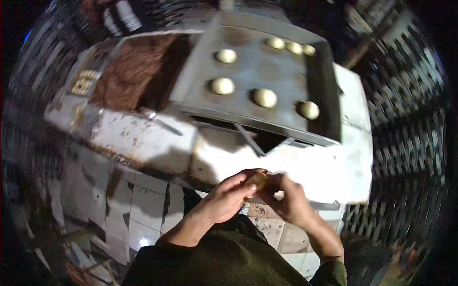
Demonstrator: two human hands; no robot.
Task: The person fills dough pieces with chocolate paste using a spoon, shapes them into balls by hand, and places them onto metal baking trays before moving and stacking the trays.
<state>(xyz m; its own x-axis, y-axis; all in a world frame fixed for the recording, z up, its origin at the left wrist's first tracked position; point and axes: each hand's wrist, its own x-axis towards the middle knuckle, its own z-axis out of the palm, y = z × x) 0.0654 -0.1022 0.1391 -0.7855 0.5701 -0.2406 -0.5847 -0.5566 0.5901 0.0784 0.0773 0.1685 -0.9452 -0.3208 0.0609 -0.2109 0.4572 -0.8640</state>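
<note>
Both my hands meet just in front of the tiled table's near edge. My left hand (226, 200) is closed around a small, rounded, yellowish piece of dough (257, 181), partly covered by its fingers. Against the right side of that piece are the bent fingers of my right hand (292, 200); their tips are in shadow. Beyond the hands stands a deep metal tray (267, 121). Several pale round dough balls lie spaced out in it, among them one near the front (264, 97) and one at the right (309, 110).
A heap of brown crumbly stuff (129, 71) covers the table's left part. Beside it lies a metal utensil with a long handle (164, 125). Pale small pieces (84, 82) sit at the far left. A metal bracket (253, 143) sticks out below the tray. Slatted walls surround the table.
</note>
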